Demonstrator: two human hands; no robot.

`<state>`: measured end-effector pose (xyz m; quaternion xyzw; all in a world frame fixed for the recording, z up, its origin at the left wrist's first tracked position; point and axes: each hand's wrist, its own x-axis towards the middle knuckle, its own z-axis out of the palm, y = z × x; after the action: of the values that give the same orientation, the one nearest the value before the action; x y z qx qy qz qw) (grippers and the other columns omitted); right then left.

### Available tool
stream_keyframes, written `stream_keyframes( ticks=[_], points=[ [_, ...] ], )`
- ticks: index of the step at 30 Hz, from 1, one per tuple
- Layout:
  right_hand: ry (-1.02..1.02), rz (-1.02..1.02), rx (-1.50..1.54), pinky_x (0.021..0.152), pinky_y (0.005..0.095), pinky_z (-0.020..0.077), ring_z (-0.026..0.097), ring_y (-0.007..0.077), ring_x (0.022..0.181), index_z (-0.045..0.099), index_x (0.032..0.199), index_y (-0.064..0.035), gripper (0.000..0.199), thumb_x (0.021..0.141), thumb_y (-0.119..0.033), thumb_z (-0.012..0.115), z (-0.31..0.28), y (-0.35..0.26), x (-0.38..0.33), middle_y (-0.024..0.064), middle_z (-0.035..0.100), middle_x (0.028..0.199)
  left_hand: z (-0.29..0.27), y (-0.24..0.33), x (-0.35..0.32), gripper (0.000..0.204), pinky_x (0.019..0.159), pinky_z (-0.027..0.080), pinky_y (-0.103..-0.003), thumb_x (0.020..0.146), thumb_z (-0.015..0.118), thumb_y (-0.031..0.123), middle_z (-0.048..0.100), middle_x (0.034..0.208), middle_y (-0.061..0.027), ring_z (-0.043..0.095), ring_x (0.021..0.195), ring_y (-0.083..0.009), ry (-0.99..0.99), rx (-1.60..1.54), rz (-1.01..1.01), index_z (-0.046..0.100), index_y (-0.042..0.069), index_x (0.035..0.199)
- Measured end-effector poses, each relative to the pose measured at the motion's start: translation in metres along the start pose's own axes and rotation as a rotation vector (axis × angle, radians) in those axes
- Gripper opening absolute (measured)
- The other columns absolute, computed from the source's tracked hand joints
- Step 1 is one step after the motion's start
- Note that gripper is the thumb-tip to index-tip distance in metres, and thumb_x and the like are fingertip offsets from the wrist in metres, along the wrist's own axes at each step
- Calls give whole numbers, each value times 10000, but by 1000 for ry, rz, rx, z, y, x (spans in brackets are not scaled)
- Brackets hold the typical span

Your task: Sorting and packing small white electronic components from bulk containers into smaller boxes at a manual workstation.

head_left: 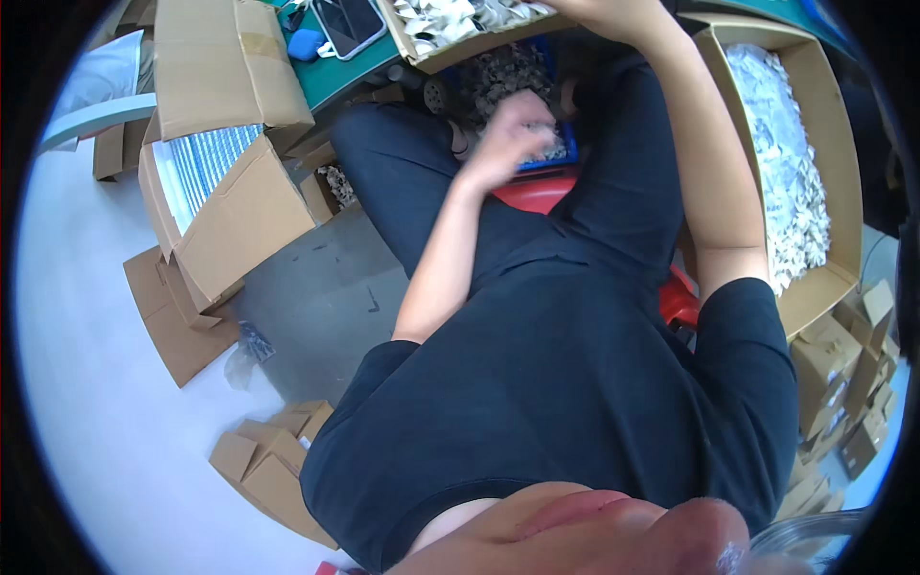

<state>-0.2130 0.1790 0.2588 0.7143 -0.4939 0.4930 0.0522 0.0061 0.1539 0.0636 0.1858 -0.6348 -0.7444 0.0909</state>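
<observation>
My left hand is low between my knees, over a blue plastic bin filled with small grey pieces. Motion smears its fingers, so I cannot make out whether they hold anything. My right hand reaches to the top edge of the view, beside the near rim of an open cardboard box. That box holds many small whitish pieces. The right fingers are mostly cut off by the picture's edge, and what they touch is hidden.
A phone and a blue round object lie on the green tabletop. Left stands an open carton with striped blue-white contents. At right, a long box holds whitish pieces and clear plastic. I sit on a red stool.
</observation>
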Motion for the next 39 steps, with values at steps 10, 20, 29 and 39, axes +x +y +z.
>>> stream_keyframes(
  ticks=[10,20,29,39],
  points=[
    [582,839,143,609,254,454,588,103,648,692,843,6,101,913,-67,699,1,19,-194,27,633,701,-91,92,3,532,1135,412,-538,966,619,426,617,1379,-139,557,1294,-316,123,-709,148,579,131,1407],
    [435,578,-126,607,309,488,625,180,639,676,808,-10,83,881,-47,688,-15,-66,-242,76,640,712,-84,55,-17,787,1110,429,-607,873,641,434,551,1441,-172,536,1322,-415,128,-425,118,386,92,1534],
    [485,632,31,826,305,580,716,171,948,724,1105,2,179,939,-61,702,-18,-53,-321,94,736,1059,-46,29,-137,882,1100,439,-603,766,712,377,531,1465,-168,545,1315,-378,123,-566,128,398,69,1531],
    [410,393,-364,837,355,567,703,259,917,749,959,-64,117,855,-100,708,-24,-51,-293,105,724,949,-21,-45,-189,1033,1177,378,-521,615,729,245,469,1499,-212,485,1360,-388,248,-720,-31,338,-33,1529]
  ],
)
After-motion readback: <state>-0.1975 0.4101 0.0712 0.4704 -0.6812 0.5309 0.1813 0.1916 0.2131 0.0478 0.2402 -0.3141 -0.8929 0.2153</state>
